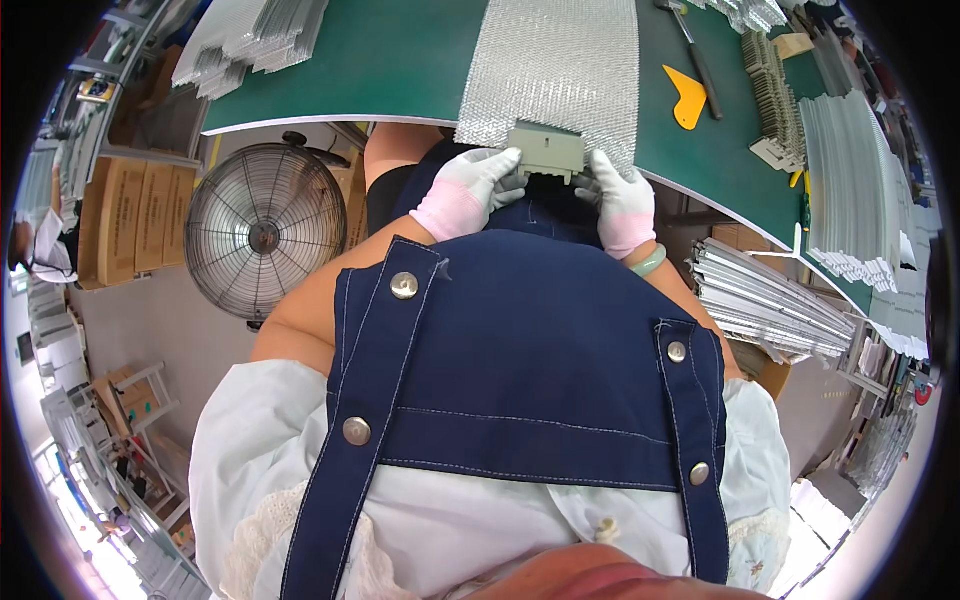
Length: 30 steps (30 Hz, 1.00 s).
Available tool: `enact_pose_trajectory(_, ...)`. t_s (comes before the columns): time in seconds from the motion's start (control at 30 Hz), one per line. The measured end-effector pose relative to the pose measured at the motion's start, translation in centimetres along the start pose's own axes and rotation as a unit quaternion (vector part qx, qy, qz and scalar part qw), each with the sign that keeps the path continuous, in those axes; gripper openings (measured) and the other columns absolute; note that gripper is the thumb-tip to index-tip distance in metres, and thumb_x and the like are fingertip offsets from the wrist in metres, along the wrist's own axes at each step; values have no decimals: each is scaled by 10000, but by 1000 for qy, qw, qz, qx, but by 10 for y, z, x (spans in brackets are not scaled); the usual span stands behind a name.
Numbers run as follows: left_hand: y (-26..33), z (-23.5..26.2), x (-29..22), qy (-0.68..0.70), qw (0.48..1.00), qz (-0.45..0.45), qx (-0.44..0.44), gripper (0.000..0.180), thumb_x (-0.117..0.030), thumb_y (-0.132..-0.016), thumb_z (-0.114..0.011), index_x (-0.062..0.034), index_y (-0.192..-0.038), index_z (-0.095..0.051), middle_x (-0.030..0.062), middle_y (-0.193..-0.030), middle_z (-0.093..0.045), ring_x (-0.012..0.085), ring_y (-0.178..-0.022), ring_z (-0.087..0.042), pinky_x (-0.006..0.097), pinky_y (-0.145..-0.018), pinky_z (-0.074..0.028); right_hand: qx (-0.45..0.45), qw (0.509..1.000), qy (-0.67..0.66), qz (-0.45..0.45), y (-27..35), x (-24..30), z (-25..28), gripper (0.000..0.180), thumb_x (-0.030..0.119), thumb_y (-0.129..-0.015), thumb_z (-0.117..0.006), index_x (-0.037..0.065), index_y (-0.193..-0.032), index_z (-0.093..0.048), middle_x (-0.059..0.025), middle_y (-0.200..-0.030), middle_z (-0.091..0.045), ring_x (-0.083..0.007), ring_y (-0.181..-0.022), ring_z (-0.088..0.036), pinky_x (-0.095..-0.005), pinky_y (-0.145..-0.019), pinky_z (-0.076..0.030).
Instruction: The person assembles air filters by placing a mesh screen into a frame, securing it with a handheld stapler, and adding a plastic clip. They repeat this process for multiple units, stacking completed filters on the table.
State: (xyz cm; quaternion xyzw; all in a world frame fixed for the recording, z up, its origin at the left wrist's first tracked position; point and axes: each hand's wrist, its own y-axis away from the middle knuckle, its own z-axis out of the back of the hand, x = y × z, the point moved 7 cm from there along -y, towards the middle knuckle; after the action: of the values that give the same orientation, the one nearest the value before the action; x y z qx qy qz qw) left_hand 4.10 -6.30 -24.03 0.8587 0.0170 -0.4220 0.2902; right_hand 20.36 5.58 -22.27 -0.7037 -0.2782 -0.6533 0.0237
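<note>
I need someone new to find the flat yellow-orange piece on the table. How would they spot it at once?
Start at the green table and find the wide silvery mesh sheet lying on it. Just right of that, the flat yellow-orange piece lies beside a long dark-handled tool. Its bright colour and broad, curved outline set it apart from that slim tool.

One wide fisheye view, from the left of two side-by-side head cameras, looks steeply down the wearer's front, upright and unmirrored. The navy-blue cloth apron bib with silver snaps (530,350) is close, filling the middle. Farther off, toward the top, come the left hand in a white, pink-cuffed glove (476,180), the similarly gloved right hand (620,196) and the flat dark-green tabletop (390,65). Straight edges bow toward the dark, rounded border.
</note>
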Motion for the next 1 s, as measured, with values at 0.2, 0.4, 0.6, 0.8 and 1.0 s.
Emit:
enact_pose_trajectory(0.2,32,-2,-64,-354,923,111,105,537,-403,-948,-632,90,-1161,-612,207,-1040,-688,249,-996,-674,318,-815,-567,207,929,-48,-305,13,-59,22,740,599,-893,-622,-39,-1260,-544,-114,-1069,-624,-175,-910,-600,-284,-786,-503)
enact_pose_trajectory(0.4,-64,-57,-123,-755,463,-459,72,497,-437,-920,-586,-181,-1346,-569,148,-1312,-584,396,-1207,-530,489,-1039,-415,264,940,-16,-213,12,-42,-44,429,421,-974,-591,23,-1133,-608,-69,-945,-638,-107,-785,-585,-232,-701,-490)
enact_pose_trajectory(0.6,-85,-59,-98,-809,361,-454,94,595,-518,-924,-538,-262,-1456,-458,134,-1518,-406,398,-1385,-350,515,-1160,-258,183,968,-114,-126,-5,-36,-59,313,371,-998,-572,60,-1006,-598,-34,-831,-612,-89,-669,-554,-217,-613,-459)
enact_pose_trajectory(0.8,-89,-58,-103,-800,380,-454,100,602,-538,-904,-548,-262,-1435,-485,139,-1491,-437,377,-1378,-368,505,-1157,-261,172,966,-124,-148,-7,-32,-59,341,405,-994,-570,66,-996,-605,-24,-801,-609,-92,-658,-561,-223,-603,-458)
enact_pose_trajectory(1.0,-85,-84,-112,-792,480,-369,74,728,-627,-771,-658,-167,-1329,-575,136,-1335,-560,328,-1276,-476,474,-1107,-322,179,954,-144,-192,-9,-39,-54,383,441,-982,-573,61,-1015,-601,-35,-792,-603,-107,-646,-565,-228,-579,-451)
